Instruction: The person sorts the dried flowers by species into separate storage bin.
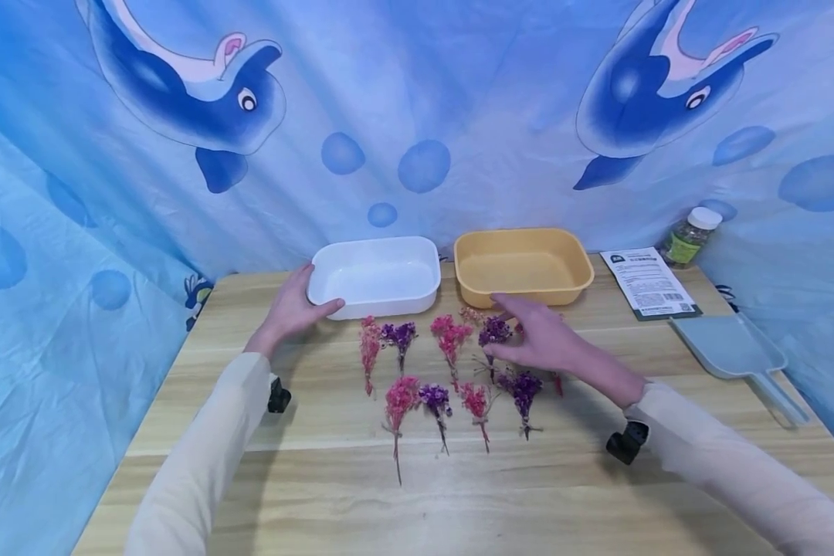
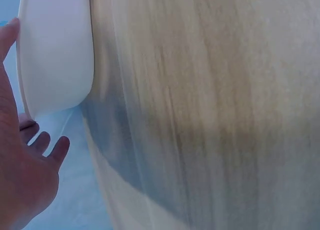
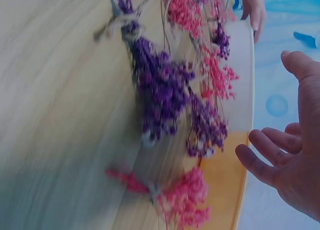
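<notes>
My left hand (image 1: 293,310) is at the left end of a white plastic basin (image 1: 375,279), its thumb touching the front rim and its fingers spread around the corner. In the head view, my right hand (image 1: 545,338) hovers with parted fingers over small tied bunches of dried flowers, holding nothing. Its fingertips are near a purple bunch (image 1: 495,330) and the front of a yellow basin (image 1: 528,296). Pink bunches (image 1: 450,337) and purple bunches (image 1: 523,390) lie in two rough rows on the wooden table. The right hand partly hides another pink bunch (image 3: 185,197).
At the right lie a white-labelled packet (image 1: 648,284) and a light blue dustpan (image 1: 733,347). A jar with a white lid (image 1: 691,235) stands behind them. A blue dolphin-printed curtain (image 1: 417,100) hangs right behind the basins.
</notes>
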A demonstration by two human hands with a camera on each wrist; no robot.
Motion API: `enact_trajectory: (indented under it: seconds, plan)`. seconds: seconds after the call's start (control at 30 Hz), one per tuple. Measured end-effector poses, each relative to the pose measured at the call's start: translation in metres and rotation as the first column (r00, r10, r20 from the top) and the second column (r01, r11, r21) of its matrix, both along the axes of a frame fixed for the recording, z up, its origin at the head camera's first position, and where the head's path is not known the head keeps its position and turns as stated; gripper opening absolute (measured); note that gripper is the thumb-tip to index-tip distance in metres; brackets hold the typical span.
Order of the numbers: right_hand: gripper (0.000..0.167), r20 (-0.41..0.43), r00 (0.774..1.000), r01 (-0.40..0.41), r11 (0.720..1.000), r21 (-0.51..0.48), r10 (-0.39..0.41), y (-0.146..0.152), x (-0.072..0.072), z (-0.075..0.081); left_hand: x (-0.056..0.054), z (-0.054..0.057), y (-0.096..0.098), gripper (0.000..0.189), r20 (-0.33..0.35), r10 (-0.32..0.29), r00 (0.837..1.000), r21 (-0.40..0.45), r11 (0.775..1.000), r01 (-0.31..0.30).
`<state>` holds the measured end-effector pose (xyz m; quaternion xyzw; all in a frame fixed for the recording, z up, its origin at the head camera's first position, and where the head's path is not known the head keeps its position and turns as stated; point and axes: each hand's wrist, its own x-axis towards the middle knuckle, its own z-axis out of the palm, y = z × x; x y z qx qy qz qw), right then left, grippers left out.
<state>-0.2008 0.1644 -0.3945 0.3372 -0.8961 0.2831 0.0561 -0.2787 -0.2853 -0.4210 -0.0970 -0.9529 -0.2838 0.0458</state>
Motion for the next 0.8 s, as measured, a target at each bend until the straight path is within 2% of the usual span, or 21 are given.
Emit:
enact_trajectory:
  seconds: [0.17,0.27,0.4,0.5,0.7,0.8]
  plan:
    - [0.086,0.061,0.998,-0.031,0.999,-0.030,0.032,-0.020,0.004,0.000,-0.002,0.001,-0.002,0.109,0.017,0.022,1.000,-0.051,0.998,-0.021]
    - [0.079,0.139,0.989,-0.044,0.995,-0.094,0.056,-0.035,0.004,0.002,-0.003,0.002,-0.001,0.108,0.018,0.023,1.000,-0.045,0.999,-0.023]
    - [0.064,0.277,0.958,-0.004,0.975,-0.224,0.068,-0.061,0.005,0.001,-0.004,0.005,0.001,0.109,0.024,0.016,1.000,-0.056,0.998,-0.015]
    - [0.054,0.349,0.936,0.053,0.960,-0.273,0.047,-0.083,0.006,-0.001,-0.004,0.005,0.001,0.109,0.039,0.025,0.999,-0.074,0.997,-0.022]
    - [0.048,0.441,0.898,0.127,0.946,-0.299,0.019,-0.127,0.008,-0.002,-0.004,0.008,0.001,0.110,0.040,0.036,0.999,-0.069,0.997,-0.033]
    - [0.046,0.470,0.882,0.139,0.941,-0.308,0.023,-0.147,0.009,-0.001,-0.004,0.008,0.000,0.109,0.041,0.035,0.999,-0.071,0.997,-0.032]
